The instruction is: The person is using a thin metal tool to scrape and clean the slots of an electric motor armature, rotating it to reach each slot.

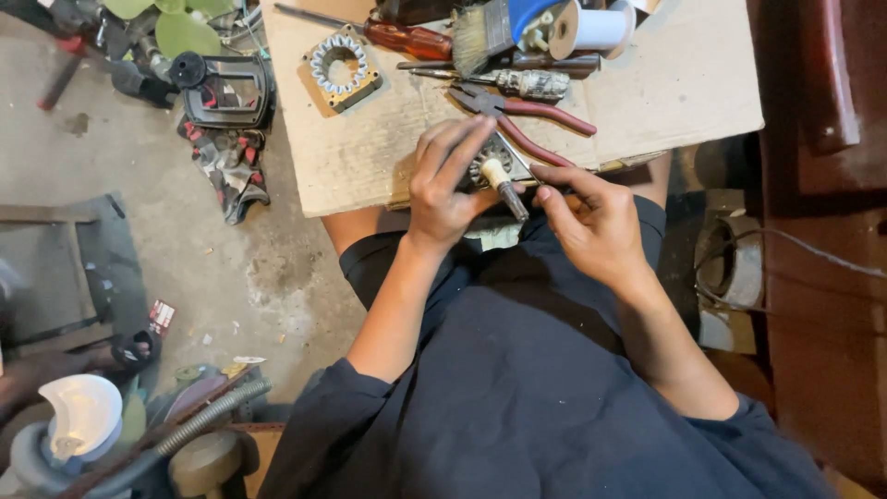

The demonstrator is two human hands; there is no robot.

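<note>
Right at the near edge of the cardboard-covered desk [647, 102] sits the small round metal motor part with a toothed ring and a cream-tipped shaft [494, 171] — that shaft is poking out toward the person's lap. The left hand [443, 185] is clamped down over the top of it, fingers curled round and covering most of the ring. The right hand [591, 217] is pinched narrow, thumb and forefinger meeting just beside the shaft; whether something thin is held between them, I cannot tell. By the look of it the job is mid-way: the part is open and being worked on, nothing closed up yet. A separate round metal stator ring with pale coils [340, 63] lies apart on the cardboard. Just beyond the hands — red-handled pliers [531, 115], a brown-handled screwdriver [397, 37] and a bristle brush [480, 32], all lying loose.
</note>
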